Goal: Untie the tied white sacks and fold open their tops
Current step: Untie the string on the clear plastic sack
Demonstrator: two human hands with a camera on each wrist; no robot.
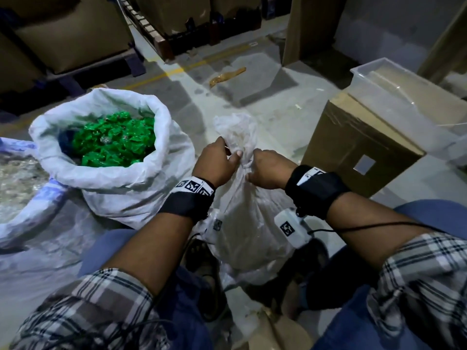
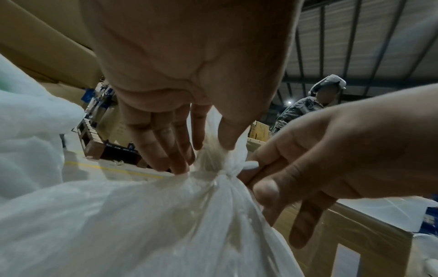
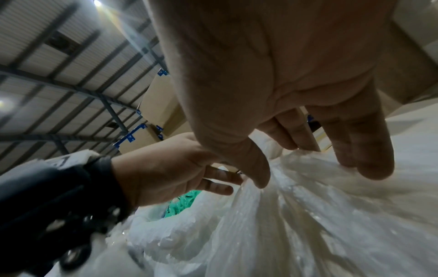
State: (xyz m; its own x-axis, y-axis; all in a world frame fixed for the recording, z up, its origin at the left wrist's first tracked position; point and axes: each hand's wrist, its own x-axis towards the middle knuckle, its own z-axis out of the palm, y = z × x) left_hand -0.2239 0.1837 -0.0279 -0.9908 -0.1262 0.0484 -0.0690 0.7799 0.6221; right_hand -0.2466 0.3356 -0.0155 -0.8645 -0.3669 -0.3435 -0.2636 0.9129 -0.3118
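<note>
A dim warehouse with a grey concrete floor (image 1: pixel 265 102) marked by a yellow line, and large cardboard cartons stacked along the far side. A person sits low, knees in blue trousers on either side, with checked sleeves and a black camera strap on each wrist. Between the knees stands a tied white sack (image 1: pixel 242 223) of thin, translucent plastic, its neck gathered and bound by a knot (image 2: pixel 225 171); the loose top (image 1: pixel 235 130) flares up above the hands. The left hand (image 1: pixel 217 162) pinches the gathered plastic just above the knot, thumb on one side, fingers on the other. The right hand (image 1: pixel 267 170) holds the neck from the other side, with its thumb and forefinger closed on a white tail of the tie at the knot and its remaining fingers lying down the sack's side. To the left, touching the floor beside the person, stands another white sack (image 1: pixel 121 183) already opened, its rim rolled outward, full of bright green wrapped pieces (image 1: pixel 113 142). To the right is a brown cardboard box (image 1: pixel 358 142), with a clear plastic tub (image 1: pixel 379 69) behind it.
</note>
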